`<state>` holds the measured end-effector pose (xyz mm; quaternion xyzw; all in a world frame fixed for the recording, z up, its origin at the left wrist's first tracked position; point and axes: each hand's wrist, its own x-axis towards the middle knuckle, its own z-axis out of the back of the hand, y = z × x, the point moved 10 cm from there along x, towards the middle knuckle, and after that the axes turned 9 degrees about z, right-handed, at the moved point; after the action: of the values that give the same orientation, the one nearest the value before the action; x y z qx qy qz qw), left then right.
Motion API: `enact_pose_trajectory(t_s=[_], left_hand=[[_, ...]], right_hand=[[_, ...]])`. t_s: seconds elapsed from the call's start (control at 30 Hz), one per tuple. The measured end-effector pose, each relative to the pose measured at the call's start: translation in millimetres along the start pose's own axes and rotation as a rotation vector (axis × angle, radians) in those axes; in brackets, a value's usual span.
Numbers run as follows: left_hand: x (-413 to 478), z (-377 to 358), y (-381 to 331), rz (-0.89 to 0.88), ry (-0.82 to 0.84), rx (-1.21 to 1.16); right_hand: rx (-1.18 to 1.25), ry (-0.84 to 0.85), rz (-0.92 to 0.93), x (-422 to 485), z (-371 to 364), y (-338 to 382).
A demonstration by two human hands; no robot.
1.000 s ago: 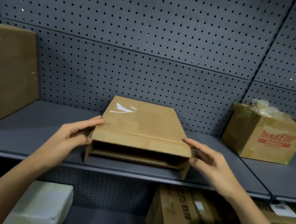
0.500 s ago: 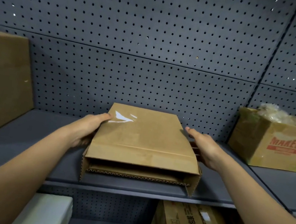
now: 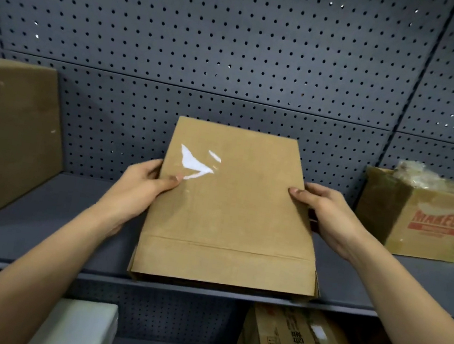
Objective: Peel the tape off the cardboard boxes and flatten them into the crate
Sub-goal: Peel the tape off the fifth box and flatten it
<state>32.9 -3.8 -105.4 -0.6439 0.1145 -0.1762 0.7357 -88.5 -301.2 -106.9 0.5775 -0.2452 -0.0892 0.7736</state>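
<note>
My left grip [image 3: 141, 186] and right grip [image 3: 330, 218] clasp the cardboard box [image 3: 229, 225] by its sides; I judge it light and stiff.

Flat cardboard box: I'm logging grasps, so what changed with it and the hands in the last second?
The left hand and right hand went from flat against the sides of the flat cardboard box to gripping it, thumbs on top, drawing it slightly forward on the shelf. The MAKEUP box stayed put.
</note>
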Motion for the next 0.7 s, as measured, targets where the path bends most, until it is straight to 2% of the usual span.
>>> enact_pose_trajectory(t_s=[0.17, 0.3, 0.47, 0.7], left_hand=[[-20, 9, -27, -0.21, -0.032, -0.08], [-27, 16, -38, -0.318, -0.068, -0.002], [-33, 18, -32, -0.336, -0.137, 0.098], [-42, 13, -29, -0.376, -0.073, 0.071]], right_hand=[[0.078, -0.063, 0.177, -14, 9, 41], [0.049, -0.059, 0.312, -26, 10, 68], [-0.047, -0.065, 0.362, -41, 3, 67], [-0.098, -0.059, 0.372, -55, 0, 60]])
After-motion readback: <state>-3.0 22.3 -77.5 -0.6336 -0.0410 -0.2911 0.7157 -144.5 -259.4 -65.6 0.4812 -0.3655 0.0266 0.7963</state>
